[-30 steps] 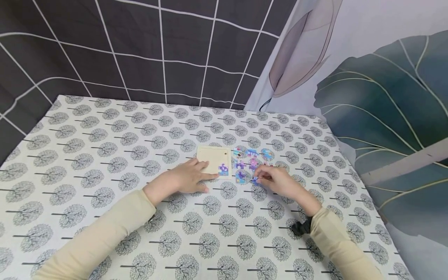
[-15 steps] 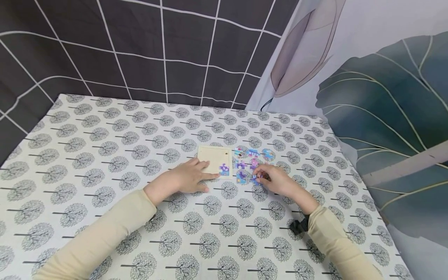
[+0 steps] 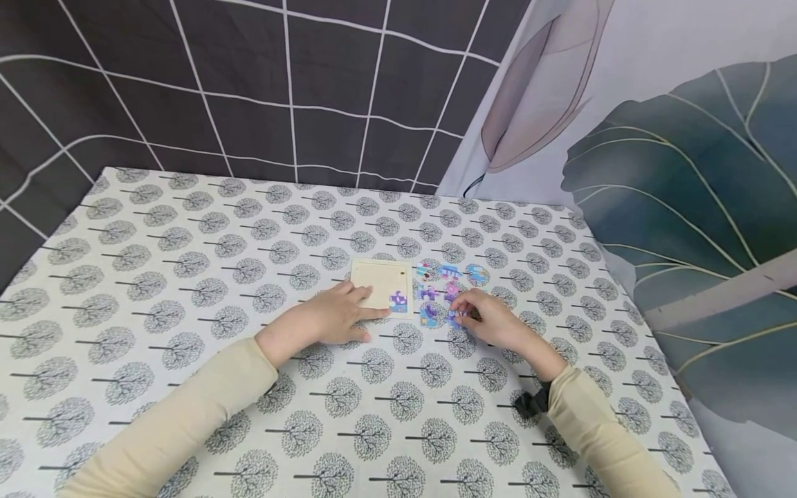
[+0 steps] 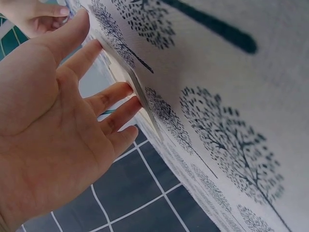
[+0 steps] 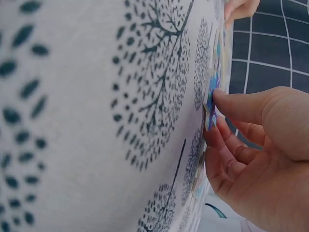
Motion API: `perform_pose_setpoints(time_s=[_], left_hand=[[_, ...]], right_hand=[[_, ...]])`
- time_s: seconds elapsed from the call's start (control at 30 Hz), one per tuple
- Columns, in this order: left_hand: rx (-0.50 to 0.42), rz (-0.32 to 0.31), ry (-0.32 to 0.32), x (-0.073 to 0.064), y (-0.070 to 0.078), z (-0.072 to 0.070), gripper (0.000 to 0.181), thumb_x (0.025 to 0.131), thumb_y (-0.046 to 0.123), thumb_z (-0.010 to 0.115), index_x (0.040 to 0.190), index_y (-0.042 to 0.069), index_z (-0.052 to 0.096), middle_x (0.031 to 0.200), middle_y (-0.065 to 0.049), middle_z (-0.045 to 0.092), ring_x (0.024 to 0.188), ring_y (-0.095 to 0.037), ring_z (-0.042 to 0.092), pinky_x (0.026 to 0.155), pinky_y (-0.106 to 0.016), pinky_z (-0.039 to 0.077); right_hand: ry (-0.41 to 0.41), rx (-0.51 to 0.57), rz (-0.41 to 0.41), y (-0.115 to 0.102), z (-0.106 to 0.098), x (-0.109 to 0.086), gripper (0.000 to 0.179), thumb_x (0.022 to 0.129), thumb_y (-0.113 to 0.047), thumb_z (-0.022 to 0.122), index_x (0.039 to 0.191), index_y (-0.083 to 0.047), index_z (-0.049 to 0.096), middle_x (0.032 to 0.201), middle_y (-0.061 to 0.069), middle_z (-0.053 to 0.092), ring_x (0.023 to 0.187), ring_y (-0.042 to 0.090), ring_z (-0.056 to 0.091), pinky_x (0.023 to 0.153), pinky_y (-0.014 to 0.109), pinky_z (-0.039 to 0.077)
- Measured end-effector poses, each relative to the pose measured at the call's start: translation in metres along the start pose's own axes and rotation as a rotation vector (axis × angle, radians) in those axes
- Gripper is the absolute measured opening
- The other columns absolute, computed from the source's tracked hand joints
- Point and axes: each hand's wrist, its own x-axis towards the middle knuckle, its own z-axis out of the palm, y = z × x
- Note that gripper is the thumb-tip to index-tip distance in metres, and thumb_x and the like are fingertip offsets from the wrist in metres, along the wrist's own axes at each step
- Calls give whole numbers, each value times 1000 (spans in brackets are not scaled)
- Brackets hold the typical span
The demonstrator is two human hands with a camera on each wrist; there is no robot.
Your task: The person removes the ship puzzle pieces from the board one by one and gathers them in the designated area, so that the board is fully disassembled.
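Observation:
A pale square puzzle tray (image 3: 380, 277) lies on the patterned tablecloth, with purple and blue jigsaw work (image 3: 398, 303) in its lower right corner. My left hand (image 3: 342, 315) rests on the tray's left and front side with fingers spread; in the left wrist view its fingertips touch the tray's edge. Right of the tray, my right hand (image 3: 495, 321) pinches a blue and purple puzzle piece (image 5: 210, 106) between thumb and fingers, low at the cloth. The fingers partly hide that piece in the head view.
Several loose puzzle pieces, among them a purple piece (image 3: 427, 292) and a blue one with yellow (image 3: 428, 316), lie in rows between tray and right hand. The tablecloth (image 3: 373, 408) reaches a dark gridded curtain (image 3: 243, 90) behind.
The right hand has shifted very slightly left and turned the puzzle piece a little in its fingers. My left hand has stayed in place on the tray.

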Motion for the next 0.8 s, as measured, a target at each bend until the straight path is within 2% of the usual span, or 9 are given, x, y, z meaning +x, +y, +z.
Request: perform_pose_setpoints(time_s=[0.47,0.8], left_hand=[[-22,-17,-25,1,0,0,58,92,45,49,146,31,31,153,-18,17,137,-44,19,114,-53,17],[-28,-22,-34,1,2,-1,59,92,44,51,146,30,31,153,-18,17,137,-44,18,114,-52,16]], right_hand=[[32,-7,-10,2,-1,1,14,82,-6,68,95,-7,61,90,2,60,84,16,55,78,31,51],[69,23,-75,1,-1,-3,25,83,-10,68,107,-5,61,103,7,64,97,23,59,89,40,51]])
